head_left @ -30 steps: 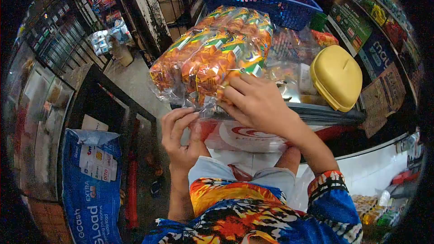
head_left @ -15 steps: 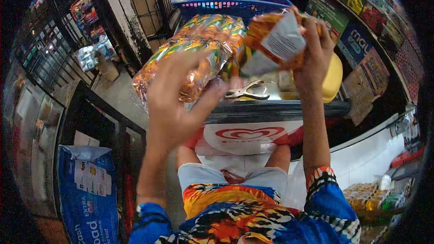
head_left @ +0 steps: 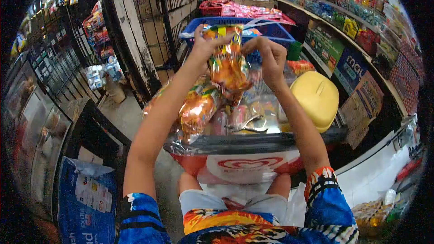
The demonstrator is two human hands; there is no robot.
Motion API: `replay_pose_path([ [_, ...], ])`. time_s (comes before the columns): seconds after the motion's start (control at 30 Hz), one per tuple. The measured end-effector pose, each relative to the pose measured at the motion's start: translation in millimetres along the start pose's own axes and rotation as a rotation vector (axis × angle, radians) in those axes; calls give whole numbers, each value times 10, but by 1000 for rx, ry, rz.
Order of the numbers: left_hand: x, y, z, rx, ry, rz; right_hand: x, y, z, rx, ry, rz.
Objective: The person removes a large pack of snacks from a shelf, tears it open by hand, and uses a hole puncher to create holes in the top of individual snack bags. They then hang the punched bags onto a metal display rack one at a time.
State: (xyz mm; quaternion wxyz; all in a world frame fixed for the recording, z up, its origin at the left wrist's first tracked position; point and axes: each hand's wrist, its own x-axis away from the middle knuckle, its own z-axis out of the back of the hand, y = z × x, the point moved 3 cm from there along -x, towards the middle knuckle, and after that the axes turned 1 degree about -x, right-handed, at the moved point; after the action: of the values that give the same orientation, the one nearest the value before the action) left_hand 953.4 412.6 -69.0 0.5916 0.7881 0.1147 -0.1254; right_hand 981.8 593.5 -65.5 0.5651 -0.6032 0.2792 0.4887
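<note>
My left hand (head_left: 204, 49) grips the upper left of a shiny orange, yellow and green snack pack (head_left: 227, 65), its fingers across the front. The pack hangs upright above the freezer top. My right hand (head_left: 270, 58) is closed, with curled fingertips at the pack's upper right edge. Below and to the left, more clear-wrapped snack packs (head_left: 196, 110) of the same colours lie partly behind my left forearm. A metal plier-like tool (head_left: 248, 124) rests near the freezer's front edge, below the held pack.
A blue plastic basket (head_left: 282, 34) stands behind my hands, with pink packets (head_left: 253, 11) beyond it. A yellow lidded container (head_left: 316, 97) sits right of my right forearm. The freezer's dark edge (head_left: 253, 143) runs before my legs. Stocked shelves line the right; a metal gate stands left.
My right hand has brought the snack pack left and turned its colourful side toward me. My left hand has moved up from the lower packs and taken hold of it. The view has tilted up.
</note>
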Motion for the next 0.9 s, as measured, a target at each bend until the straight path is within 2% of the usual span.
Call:
replay_pose_path([
  [0.03,75,-13,-32,4,52,-48,35,111,55,-53,201,-154],
  [0.07,76,-76,-11,-11,30,-46,70,225,84,-53,197,-140],
  [0.13,114,-198,8,-44,-24,-63,147,486,193,17,326,-354],
  [0.17,177,-234,-21,-66,-64,-78,151,519,190,13,331,-342],
  [0.27,316,-312,-93,-180,-76,-140,276,613,150,-312,226,-721],
  [0.37,356,-340,-129,-250,-53,-196,311,659,41,-393,138,-771],
  [0.4,361,-341,-121,-366,-41,-237,312,694,25,-289,38,-647],
  [0.43,363,-360,-96,-481,-23,-276,316,649,-6,-289,39,-649],
  [0.47,354,-386,-78,-467,-58,-303,350,598,-56,-281,-14,-668],
  [0.5,346,-421,-39,-465,-51,-292,385,553,-109,-275,-70,-691],
  [0.57,325,-450,-42,-377,-100,-198,390,581,-134,-328,-43,-769],
  [0.6,325,-445,-16,-450,-84,-175,393,594,-150,-382,11,-778],
  [0.63,333,-457,2,-333,-123,-141,400,587,-159,-434,70,-786],
  [0.7,420,-381,-81,68,-201,69,405,543,-161,-492,110,-823],
  [0.8,286,-506,3,271,-184,185,425,575,-180,-659,114,-899],
  [0.9,318,-482,14,300,-135,222,427,557,-183,-581,79,-923],
])
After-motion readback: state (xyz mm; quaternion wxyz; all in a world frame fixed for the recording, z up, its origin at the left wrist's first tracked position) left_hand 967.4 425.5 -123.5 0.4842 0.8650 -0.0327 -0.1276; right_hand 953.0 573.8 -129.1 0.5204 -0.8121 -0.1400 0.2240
